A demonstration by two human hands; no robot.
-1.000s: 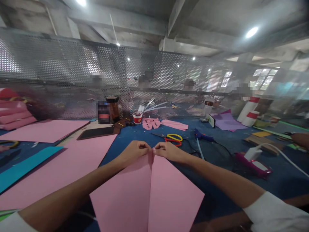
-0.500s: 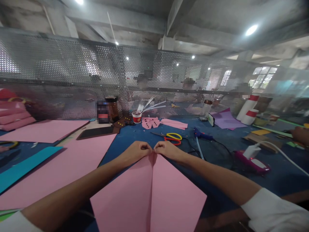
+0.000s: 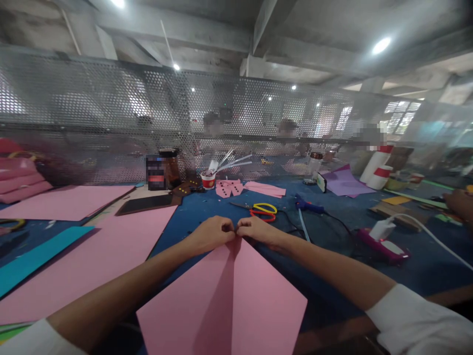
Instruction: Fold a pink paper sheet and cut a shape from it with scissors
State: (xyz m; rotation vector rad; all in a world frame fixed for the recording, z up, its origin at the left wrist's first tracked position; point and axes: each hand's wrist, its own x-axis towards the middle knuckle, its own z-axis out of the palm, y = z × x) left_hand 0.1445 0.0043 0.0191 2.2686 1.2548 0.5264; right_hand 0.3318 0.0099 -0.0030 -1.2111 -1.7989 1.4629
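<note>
A large sheet of pink paper [image 3: 268,291] with a crease down its middle stands tilted in front of me, its pointed top away from me. My left hand [image 3: 213,233] pinches that top from the left. Right beside it, my right hand [image 3: 260,232] pinches the same tip from the right. The fingertips of both hands nearly meet at the fold. Just beyond the right hand lie scissors [image 3: 264,211] with yellow and red handles. A blue glue gun [image 3: 309,205] with a clear stick rests further right.
More pink sheets [image 3: 99,256] and a teal strip [image 3: 40,256] cover the left. Behind stand a paper cup [image 3: 209,181], cut pink pieces [image 3: 229,188] and a jar [image 3: 313,167]. A magenta power strip [image 3: 384,246] with a white cable sits right. Another person's hand [image 3: 460,203] shows at the right edge.
Both hands keep their pinch on the tip. The paper's two halves have folded slightly closer together, the right corner moving inward, and the left half is more shaded near the crease.
</note>
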